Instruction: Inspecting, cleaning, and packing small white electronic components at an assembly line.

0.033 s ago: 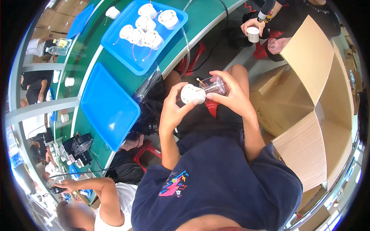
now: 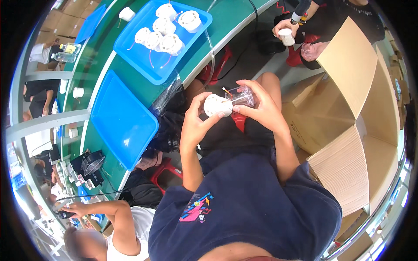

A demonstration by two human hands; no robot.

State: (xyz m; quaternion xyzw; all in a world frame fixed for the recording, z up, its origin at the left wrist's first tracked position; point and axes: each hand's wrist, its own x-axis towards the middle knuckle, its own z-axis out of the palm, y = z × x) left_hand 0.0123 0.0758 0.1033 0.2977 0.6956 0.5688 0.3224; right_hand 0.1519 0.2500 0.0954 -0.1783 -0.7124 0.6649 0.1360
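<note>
A white round plastic part [image 2: 217, 105] is gripped in the curled fingers of the left hand [image 2: 198, 119], held above the lap beside the green workbench [image 2: 198, 54]. A clear plastic cup [image 2: 242, 96] with orange wires is clasped by the right hand [image 2: 261, 106], its mouth touching the white part. More white parts lie in a blue tray [image 2: 130, 52]. An open cardboard box [image 2: 348, 108] stands at the right.
</note>
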